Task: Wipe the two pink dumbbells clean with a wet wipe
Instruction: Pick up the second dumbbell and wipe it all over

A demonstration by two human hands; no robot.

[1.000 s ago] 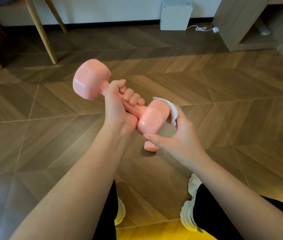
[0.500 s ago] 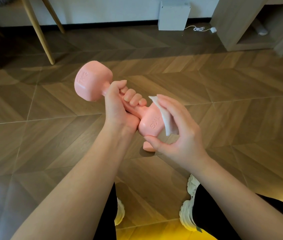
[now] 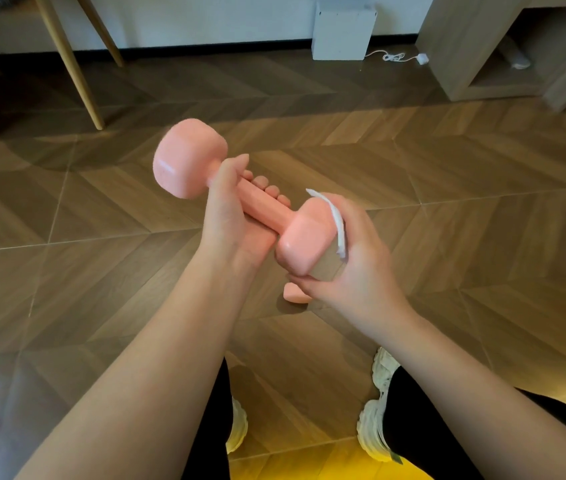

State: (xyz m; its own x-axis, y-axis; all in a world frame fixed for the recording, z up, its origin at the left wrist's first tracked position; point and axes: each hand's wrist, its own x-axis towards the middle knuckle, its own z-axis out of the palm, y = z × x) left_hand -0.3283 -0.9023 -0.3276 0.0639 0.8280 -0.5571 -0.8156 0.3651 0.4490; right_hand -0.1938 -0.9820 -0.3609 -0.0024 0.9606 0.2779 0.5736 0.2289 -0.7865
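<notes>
My left hand [image 3: 229, 216] is curled tight around the handle of a pink dumbbell [image 3: 250, 199], holding it tilted above the floor [image 3: 447, 237], far head up and away to the left. My right hand [image 3: 354, 268] cups the near head, pressing a white wet wipe [image 3: 338, 226] against its end face. A second pink dumbbell [image 3: 293, 294] peeks out on the floor below my hands.
</notes>
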